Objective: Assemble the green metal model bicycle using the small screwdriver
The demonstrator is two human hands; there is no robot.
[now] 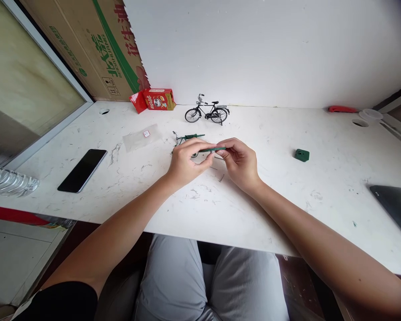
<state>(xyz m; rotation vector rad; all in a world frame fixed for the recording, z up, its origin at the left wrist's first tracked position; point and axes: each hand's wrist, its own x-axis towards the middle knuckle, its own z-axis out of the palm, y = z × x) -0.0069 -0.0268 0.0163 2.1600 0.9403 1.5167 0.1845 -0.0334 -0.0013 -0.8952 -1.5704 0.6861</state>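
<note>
My left hand [188, 161] and my right hand [239, 163] are close together over the middle of the table. Both pinch a thin, dark green toy bicycle part [206, 150] between thumb and fingers, one at each end. Its exact shape is partly hidden by the fingers. Just behind my left hand lies a partly covered model bicycle section with green tubing [194, 136] and small silver handlebars [175, 135]. A thin metal pin [221, 178] rests on the table below the hands. Farther back, a complete black model bicycle [207, 110] stands upright.
A clear plastic bag [138, 140] and a phone [83, 170] lie to the left. The red box [159, 99] stands by the wall. On the right are a small green block [302, 155], a red object [342, 109] and a dark flat object [394, 205].
</note>
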